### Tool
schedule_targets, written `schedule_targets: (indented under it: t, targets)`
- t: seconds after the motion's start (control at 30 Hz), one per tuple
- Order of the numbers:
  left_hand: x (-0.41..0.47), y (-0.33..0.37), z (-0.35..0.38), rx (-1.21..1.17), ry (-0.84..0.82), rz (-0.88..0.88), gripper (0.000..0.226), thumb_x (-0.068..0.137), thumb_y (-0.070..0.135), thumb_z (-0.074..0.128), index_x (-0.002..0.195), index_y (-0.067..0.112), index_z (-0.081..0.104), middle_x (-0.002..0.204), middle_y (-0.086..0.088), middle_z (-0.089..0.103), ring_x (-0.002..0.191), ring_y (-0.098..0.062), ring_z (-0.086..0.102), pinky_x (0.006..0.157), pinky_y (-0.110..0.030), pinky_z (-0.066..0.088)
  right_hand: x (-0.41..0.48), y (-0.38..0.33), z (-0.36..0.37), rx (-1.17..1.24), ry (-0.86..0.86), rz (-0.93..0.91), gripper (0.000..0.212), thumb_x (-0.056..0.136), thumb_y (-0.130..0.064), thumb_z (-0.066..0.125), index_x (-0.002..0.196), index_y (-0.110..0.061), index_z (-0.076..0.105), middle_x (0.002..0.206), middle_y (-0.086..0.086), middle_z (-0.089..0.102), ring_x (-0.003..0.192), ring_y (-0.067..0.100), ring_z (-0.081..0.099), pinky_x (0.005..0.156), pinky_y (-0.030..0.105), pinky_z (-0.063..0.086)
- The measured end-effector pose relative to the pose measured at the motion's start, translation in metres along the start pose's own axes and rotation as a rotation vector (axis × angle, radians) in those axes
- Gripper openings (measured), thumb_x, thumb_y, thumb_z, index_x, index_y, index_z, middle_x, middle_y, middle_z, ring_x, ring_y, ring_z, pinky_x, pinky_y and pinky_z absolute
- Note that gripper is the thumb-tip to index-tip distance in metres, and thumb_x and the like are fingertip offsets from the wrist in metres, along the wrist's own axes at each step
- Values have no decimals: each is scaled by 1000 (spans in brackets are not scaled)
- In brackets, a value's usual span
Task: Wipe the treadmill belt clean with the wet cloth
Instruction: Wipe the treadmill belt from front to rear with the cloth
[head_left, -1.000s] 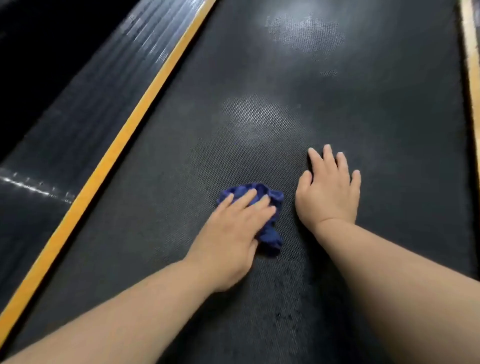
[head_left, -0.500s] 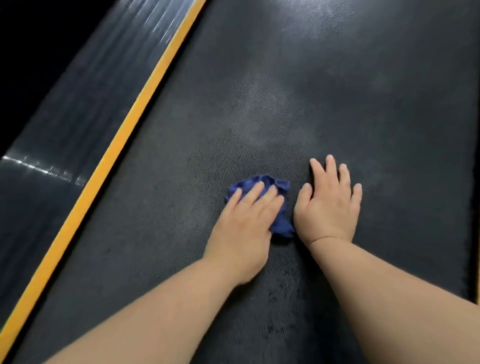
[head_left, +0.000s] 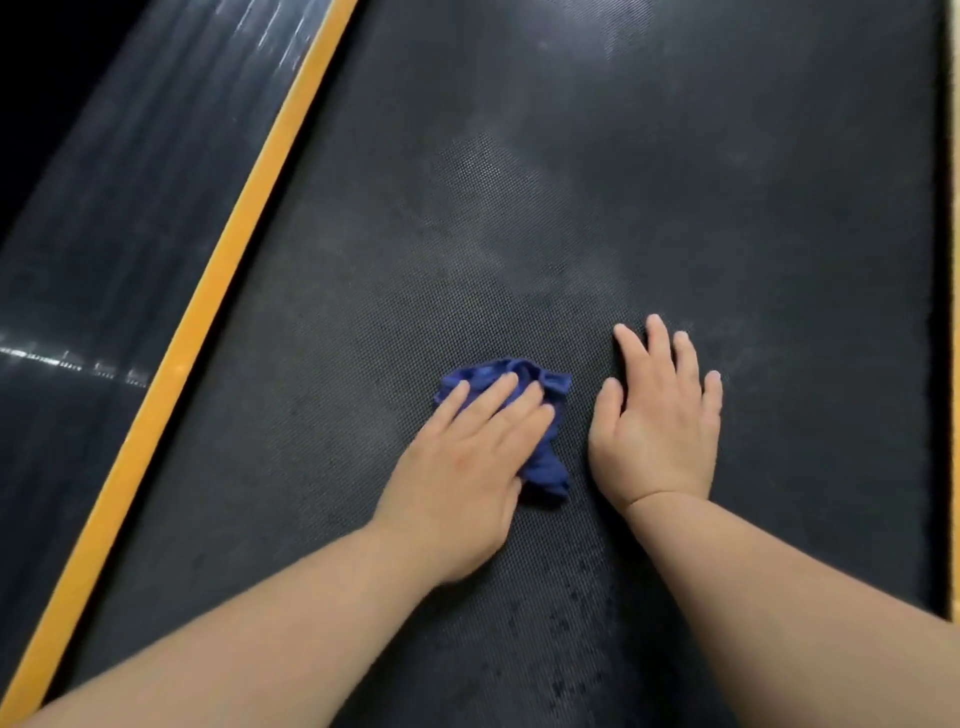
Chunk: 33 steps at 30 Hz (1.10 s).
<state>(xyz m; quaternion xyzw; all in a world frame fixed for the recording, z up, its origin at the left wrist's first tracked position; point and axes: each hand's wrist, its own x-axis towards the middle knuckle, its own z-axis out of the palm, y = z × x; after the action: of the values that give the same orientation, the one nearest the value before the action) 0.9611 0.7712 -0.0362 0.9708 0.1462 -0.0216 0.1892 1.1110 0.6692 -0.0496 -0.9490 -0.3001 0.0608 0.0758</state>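
The dark textured treadmill belt fills most of the view. A crumpled blue cloth lies on it near the middle. My left hand presses flat on the cloth with straight fingers and covers most of it. My right hand rests flat on the bare belt just right of the cloth, fingers spread. Dark wet specks mark the belt between my forearms.
A yellow stripe runs diagonally along the belt's left edge, with the ribbed dark side rail beyond it. A thin yellow strip shows at the right edge. Pale dusty patches lie on the belt farther up.
My left hand with the cloth slid right toward my right hand, then eased back slightly left. My right hand stayed planted on the belt.
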Motion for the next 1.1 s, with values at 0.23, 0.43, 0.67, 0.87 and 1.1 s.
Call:
schedule_targets:
  t: [0.23,0.43,0.67,0.87,1.1]
  targets:
    - [76,-62,-40,8,60,-252,55,93,24,45,146,22,30,157,5,22,145,-16,12,117,-38,6,-1,-2,-2,1,1,11,56,90,-37,27,145,-33,30,157,-8,19,146,16,9,119,43,3]
    - [29,-22,-20,12,50,-57,54,84,28,35,135,18,49,147,2,42,139,-21,32,115,-42,20,0,-1,-1,8,7,12,56,88,-37,28,144,-32,32,156,-6,22,145,17,13,118,44,7]
    - [67,-82,-43,65,-67,75,55,93,25,41,147,25,30,158,8,19,146,-11,8,117,-32,1,-1,-3,-3,14,17,15,57,88,-39,25,144,-31,33,156,-5,25,145,18,15,119,45,9]
    - [69,-37,-20,-147,251,-298,45,82,14,48,127,19,51,141,2,46,139,-18,28,116,-38,12,0,-1,-1,1,19,11,56,89,-38,26,144,-31,32,156,-6,23,145,18,14,118,45,8]
    - [58,-72,-26,27,0,145,57,82,29,35,136,18,49,145,0,45,137,-19,36,114,-41,20,0,-2,-2,-2,9,10,58,87,-40,22,144,-32,31,156,-7,23,145,17,14,119,44,8]
